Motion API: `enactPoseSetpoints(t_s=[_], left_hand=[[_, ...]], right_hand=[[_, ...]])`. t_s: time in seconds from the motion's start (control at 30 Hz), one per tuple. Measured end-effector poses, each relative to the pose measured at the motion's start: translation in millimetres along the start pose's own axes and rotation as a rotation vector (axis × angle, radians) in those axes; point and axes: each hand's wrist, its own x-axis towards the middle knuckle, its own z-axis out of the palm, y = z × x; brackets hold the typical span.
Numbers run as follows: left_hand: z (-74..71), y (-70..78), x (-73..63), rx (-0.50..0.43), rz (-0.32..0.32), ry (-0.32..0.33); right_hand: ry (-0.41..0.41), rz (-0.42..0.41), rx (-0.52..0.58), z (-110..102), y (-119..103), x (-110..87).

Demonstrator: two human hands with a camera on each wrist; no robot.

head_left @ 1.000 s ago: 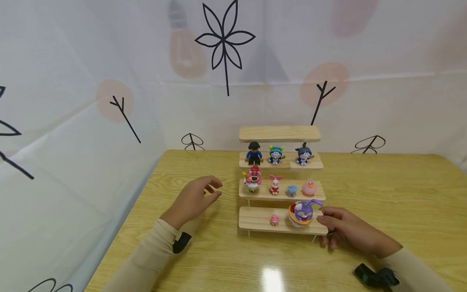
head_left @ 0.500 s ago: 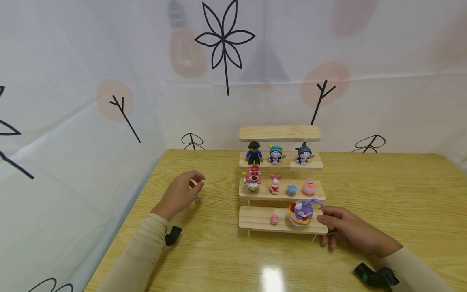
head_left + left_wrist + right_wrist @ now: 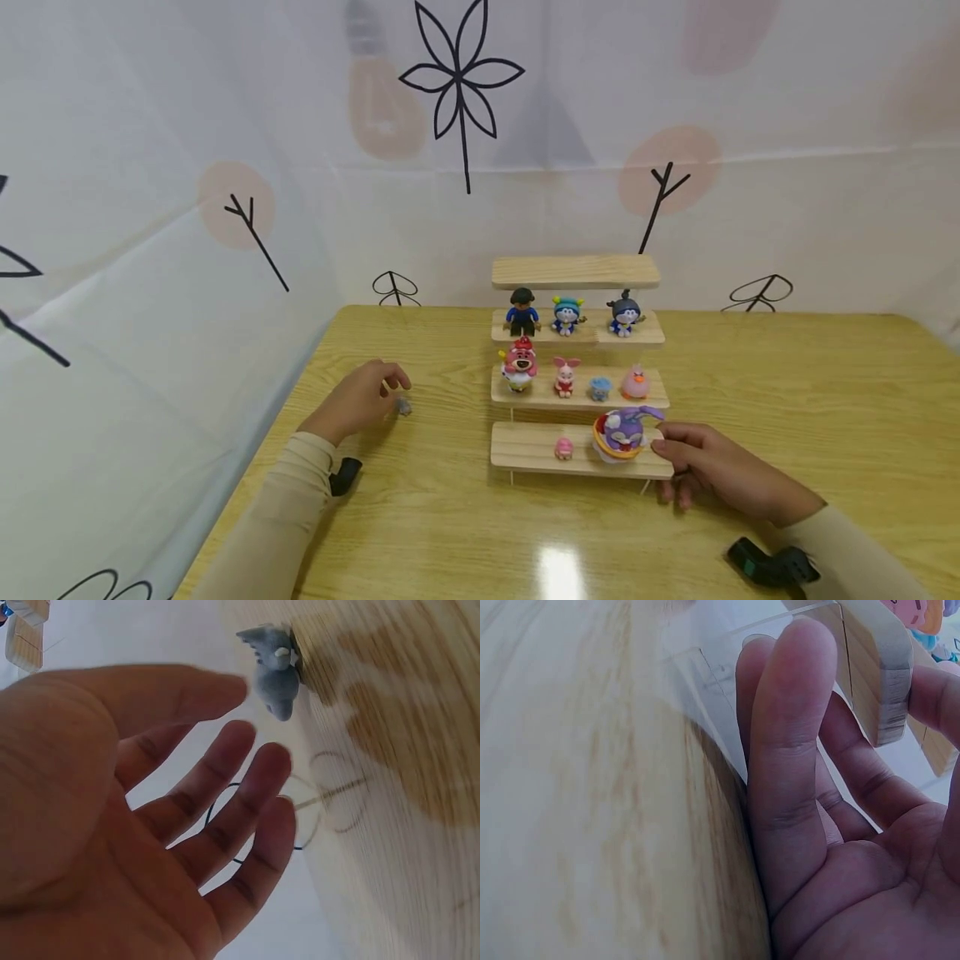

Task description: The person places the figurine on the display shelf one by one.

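A small grey figurine, shaped like an animal, stands on the table at the left in the head view. Right behind it is my left hand, its fingers loosely bent with nothing between them. In the left wrist view the thumb tip comes close to the figurine. My right hand pinches the right end of the lowest board of a tiered wooden display shelf; the board's end shows between thumb and fingers. On that board sit a purple rabbit figurine and a tiny pink one.
Higher boards carry a red bear figurine, a piglet, a small blue one, a pink bird and a row of dark-blue figures. The top board is bare wood. A printed cloth hangs behind the table.
My left hand has moved left, away from the shelf, and then down to the grey figurine, which now shows beside the fingers. The right hand keeps its hold on the shelf.
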Motion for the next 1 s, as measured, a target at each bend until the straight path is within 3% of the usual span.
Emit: enactPoseSetpoints(t_s=[0.13, 0.3, 1.0], left_hand=[[1.4, -2.8, 2.0, 0.009, 0.011, -0.052], [3.3, -4.9, 0.6, 0.042, 0.049, -0.056], [8.2, -1.9, 1.1, 0.014, 0.016, -0.069]], right_hand=[[0.003, -0.007, -0.008, -0.9, 0.4, -0.1], [0.003, -0.01, -0.014, -1.1, 0.5, -0.1], [-0.026, -0.055, 0.009, -0.7, 1.7, 0.9]])
